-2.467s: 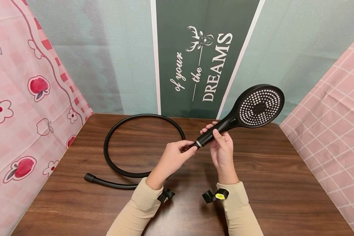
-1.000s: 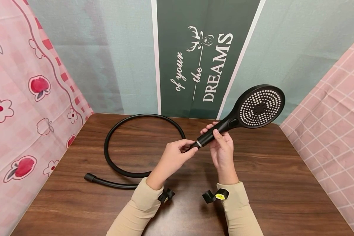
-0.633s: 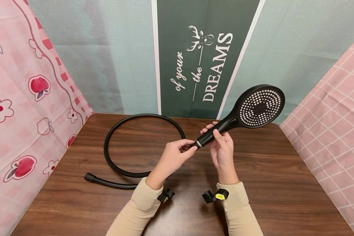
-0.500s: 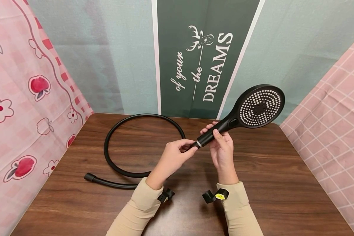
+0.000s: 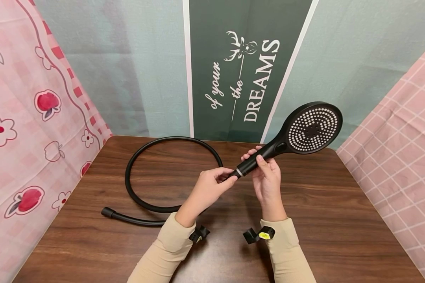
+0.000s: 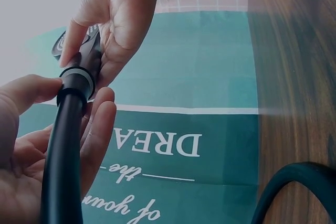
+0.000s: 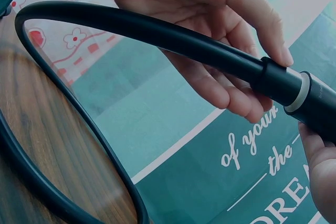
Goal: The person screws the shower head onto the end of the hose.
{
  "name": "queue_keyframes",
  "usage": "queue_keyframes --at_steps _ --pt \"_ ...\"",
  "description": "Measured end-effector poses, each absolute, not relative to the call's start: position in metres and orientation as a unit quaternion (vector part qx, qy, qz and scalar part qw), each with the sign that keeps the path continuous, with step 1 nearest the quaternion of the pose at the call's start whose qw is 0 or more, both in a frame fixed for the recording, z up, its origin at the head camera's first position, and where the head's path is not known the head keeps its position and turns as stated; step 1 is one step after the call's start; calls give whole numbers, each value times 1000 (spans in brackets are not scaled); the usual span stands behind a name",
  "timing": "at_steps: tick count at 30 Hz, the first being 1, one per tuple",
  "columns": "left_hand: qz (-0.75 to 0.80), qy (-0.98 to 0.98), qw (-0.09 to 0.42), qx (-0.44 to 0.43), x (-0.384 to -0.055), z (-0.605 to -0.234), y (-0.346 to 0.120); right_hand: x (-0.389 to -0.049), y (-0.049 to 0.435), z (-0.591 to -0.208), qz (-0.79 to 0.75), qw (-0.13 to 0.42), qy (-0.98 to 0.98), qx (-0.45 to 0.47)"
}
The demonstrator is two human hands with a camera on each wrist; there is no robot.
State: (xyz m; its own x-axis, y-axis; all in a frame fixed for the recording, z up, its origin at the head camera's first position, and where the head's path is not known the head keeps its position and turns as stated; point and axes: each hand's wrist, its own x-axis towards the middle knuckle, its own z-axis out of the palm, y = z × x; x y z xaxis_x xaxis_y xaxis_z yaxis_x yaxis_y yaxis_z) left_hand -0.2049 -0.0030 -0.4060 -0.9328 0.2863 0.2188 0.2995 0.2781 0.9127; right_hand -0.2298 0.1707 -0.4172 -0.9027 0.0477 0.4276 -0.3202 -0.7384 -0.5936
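Note:
A black shower head (image 5: 313, 127) with a round face of white nozzles is held up above the table, tilted to the upper right. My right hand (image 5: 267, 182) grips its handle, thumb on the near side. At the handle's lower end, by a pale ring, my left hand (image 5: 210, 184) pinches the end fitting (image 7: 281, 83) of a black shower hose (image 5: 126, 177) between thumb and fingers. In the left wrist view the fitting sits in line with the handle (image 6: 90, 59), against it. From there the hose loops over the table to a loose end (image 5: 108, 212) at left.
The brown wooden table (image 5: 322, 236) ends at a green and grey cloth backdrop (image 5: 156, 78). Pink patterned cloth (image 5: 39, 157) hangs on the left, pink checked cloth (image 5: 403, 165) on the right. Small black cameras (image 5: 200, 234) are strapped to both wrists.
Almost nothing differs. Both hands keep their hold, the left on the hose fitting and the right on the shower head; the hose lies as before.

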Motion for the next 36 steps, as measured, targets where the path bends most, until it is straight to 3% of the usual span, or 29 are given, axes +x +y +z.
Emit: queue_keyframes --at_steps 28,36 --pt "-572 -800 21 -182 -206 -409 -1 -230 171 -416 907 108 -358 194" --pt "-570 -800 3 -188 -207 -407 -5 -230 171 -416 910 107 -353 190"
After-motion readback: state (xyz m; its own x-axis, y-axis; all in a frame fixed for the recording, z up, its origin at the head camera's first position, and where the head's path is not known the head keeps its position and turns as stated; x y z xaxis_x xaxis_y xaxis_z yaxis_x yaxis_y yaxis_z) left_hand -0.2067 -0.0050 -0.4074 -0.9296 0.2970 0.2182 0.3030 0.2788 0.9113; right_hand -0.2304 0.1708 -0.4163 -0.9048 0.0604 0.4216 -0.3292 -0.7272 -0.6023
